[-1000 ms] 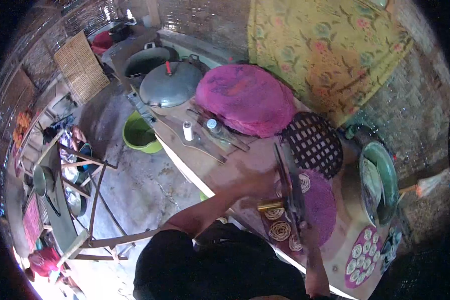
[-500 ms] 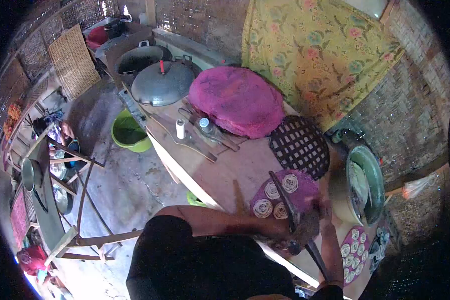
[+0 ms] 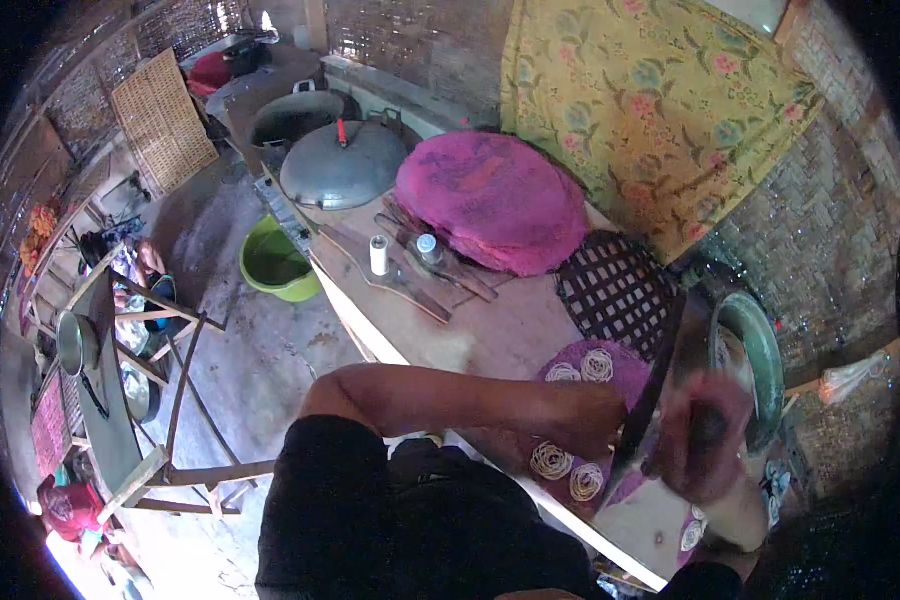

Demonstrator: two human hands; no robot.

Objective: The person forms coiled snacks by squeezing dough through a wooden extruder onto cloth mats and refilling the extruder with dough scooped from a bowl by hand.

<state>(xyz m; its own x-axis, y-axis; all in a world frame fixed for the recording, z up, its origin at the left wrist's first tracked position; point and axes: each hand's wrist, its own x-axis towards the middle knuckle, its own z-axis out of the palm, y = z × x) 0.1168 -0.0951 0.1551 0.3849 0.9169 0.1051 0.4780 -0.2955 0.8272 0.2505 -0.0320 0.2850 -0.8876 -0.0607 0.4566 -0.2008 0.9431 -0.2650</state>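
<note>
Swung to the opposite slant since the earlier frame, the long dark tool (image 3: 651,395) crossed over the purple mat (image 3: 630,371) beside my left hand (image 3: 598,418), its grip unclear, while my blurred right hand (image 3: 700,465) curled round a dark lump (image 3: 708,425).

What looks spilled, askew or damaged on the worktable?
Nothing clearly stands out. The white container and blue-topped bottle stand upright, and the pale coils in view lie flat. A whitish patch on the table, above the left forearm, could be powder or only light; I cannot tell.
</note>
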